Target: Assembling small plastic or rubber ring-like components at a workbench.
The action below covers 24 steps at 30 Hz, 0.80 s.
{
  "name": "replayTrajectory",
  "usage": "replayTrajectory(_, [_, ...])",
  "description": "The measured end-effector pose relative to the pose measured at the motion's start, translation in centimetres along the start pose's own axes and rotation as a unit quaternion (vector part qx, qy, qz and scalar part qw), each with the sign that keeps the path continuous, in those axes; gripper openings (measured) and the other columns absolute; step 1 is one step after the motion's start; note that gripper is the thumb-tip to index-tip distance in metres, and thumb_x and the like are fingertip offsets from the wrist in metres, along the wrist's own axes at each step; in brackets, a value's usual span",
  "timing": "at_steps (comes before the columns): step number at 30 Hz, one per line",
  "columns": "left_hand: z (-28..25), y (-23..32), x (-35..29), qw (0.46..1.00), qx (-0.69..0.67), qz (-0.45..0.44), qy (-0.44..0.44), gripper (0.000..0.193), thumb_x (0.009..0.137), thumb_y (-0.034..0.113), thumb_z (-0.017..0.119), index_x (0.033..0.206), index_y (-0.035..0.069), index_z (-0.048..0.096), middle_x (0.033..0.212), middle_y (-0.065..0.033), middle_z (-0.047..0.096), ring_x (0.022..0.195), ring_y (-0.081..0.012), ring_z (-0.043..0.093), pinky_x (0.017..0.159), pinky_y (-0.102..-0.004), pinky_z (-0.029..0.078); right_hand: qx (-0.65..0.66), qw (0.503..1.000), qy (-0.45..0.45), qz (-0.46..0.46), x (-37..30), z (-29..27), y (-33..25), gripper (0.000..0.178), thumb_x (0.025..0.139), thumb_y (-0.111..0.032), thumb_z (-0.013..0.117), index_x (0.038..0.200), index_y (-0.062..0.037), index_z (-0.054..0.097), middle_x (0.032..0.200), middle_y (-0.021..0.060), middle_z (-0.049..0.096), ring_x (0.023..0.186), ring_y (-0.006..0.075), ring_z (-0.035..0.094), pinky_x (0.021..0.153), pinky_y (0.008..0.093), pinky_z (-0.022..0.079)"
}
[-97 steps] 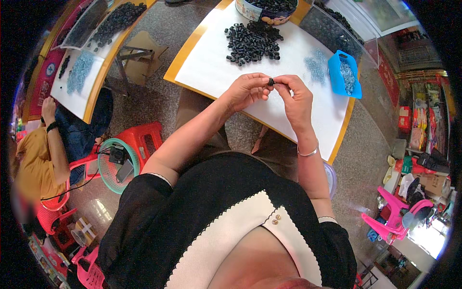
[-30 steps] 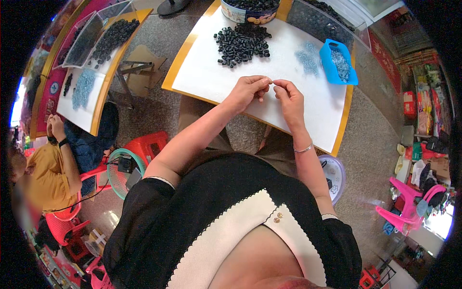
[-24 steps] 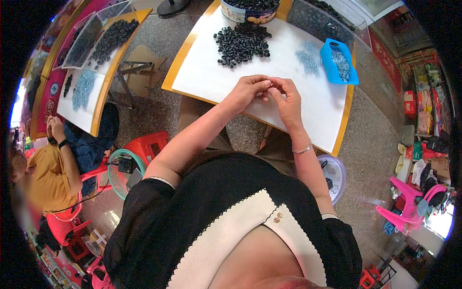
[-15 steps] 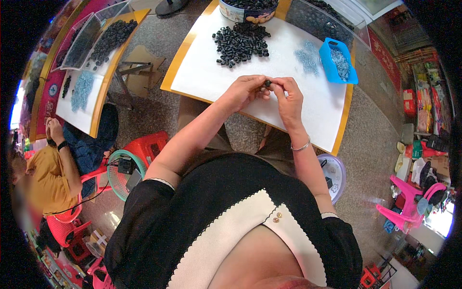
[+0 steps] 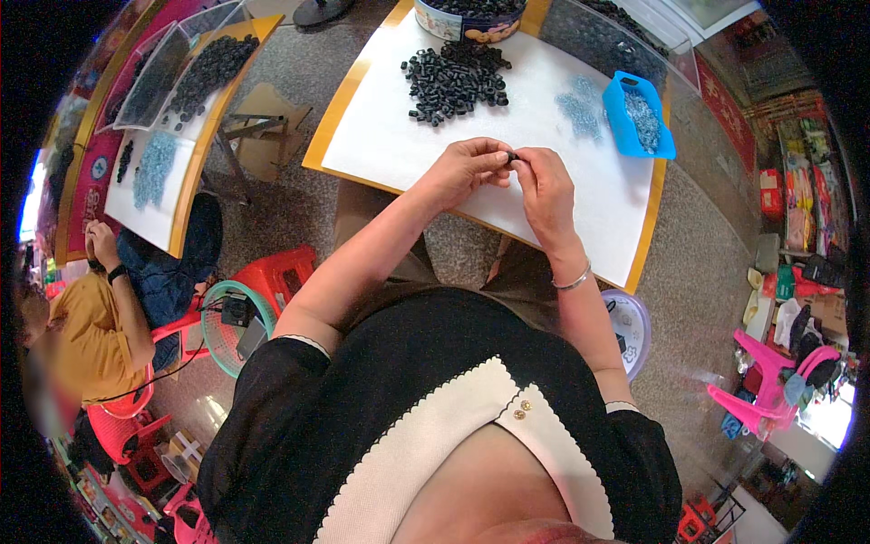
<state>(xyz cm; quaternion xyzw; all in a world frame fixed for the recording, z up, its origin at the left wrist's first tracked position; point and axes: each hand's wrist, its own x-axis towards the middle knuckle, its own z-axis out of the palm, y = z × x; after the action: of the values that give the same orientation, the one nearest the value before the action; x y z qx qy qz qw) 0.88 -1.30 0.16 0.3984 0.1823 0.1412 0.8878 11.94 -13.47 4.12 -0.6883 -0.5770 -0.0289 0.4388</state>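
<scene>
Above the near edge of a white-topped table [image 5: 376, 150], my two hands meet fingertip to fingertip. Between them is a small black cylindrical piece [image 5: 512, 157], mostly covered by the fingers. My left hand [image 5: 471, 174] pinches it from the left. From the other side, the thumb and forefinger of my right hand [image 5: 547, 192] press together at the piece; whether they hold something tiny of their own is too small to tell. Beyond my hands lies a pile of similar black pieces [image 5: 453, 83]. Small clear bluish pieces [image 5: 580, 107] are spread on the right of the tabletop.
A blue tray [image 5: 619, 118] of clear pieces stands at the table's right edge, a tub [image 5: 444, 25] of black pieces at the far side. A clear bin [image 5: 607, 45] sits far right. To the left, another person [image 5: 100, 326] sits by a second table [image 5: 136, 213].
My fingers have shifted slightly around the black piece, which now shows less between them. The right hand has turned a little and moved slightly right.
</scene>
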Motion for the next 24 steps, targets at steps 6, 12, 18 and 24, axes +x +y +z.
replayTrajectory(6, [-0.2,-0.7,-0.2,0.999,0.028,0.001,0.029,0.018,0.089,0.011,0.059,0.103,-0.001,0.058,0.093,-0.0081,0.064,0.078,-0.0146,0.059,0.07,-0.0265,0.051,-0.11,0.99,-0.061,-0.066,0.0,-0.5,-0.1,0.009,0.085,-0.007,0.056,0.092,-0.0006,0.056,0.085,0.0126,0.06,0.076,0.0306,0.057,0.066,0.0381,0.046])
replayTrajectory(12, [-0.1,-0.5,0.2,0.994,0.093,0.059,0.021,0.018,0.088,0.011,0.062,0.101,0.0,0.058,0.09,-0.0072,0.064,0.074,-0.0136,0.059,0.068,-0.0266,0.05,-0.072,0.992,-0.103,0.005,0.3,-0.2,0.7,0.013,0.09,-0.014,0.051,0.086,-0.0017,0.052,0.08,0.0162,0.057,0.073,0.0346,0.056,0.064,0.041,0.045])
replayTrajectory(18, [0.6,-0.2,0.3,0.968,0.203,0.142,0.041,0.015,0.087,0.013,0.063,0.096,0.0,0.061,0.082,-0.0043,0.063,0.073,-0.0108,0.058,0.068,-0.0251,0.049,0.106,0.966,-0.096,0.217,0.5,0.5,0.5,0.025,0.094,-0.022,0.044,0.085,0.0001,0.051,0.074,0.0188,0.055,0.067,0.0294,0.054,0.064,0.0363,0.044])
replayTrajectory(24, [0.8,-0.5,-0.7,0.964,0.237,0.113,0.045,0.02,0.089,0.016,0.059,0.1,-0.001,0.061,0.082,-0.0047,0.063,0.073,-0.0105,0.059,0.068,-0.0254,0.048,0.079,0.969,-0.102,0.212,-0.5,-0.1,-0.6,0.025,0.094,-0.026,0.043,0.086,-0.0035,0.049,0.079,0.0228,0.056,0.076,0.043,0.055,0.065,0.0463,0.043])
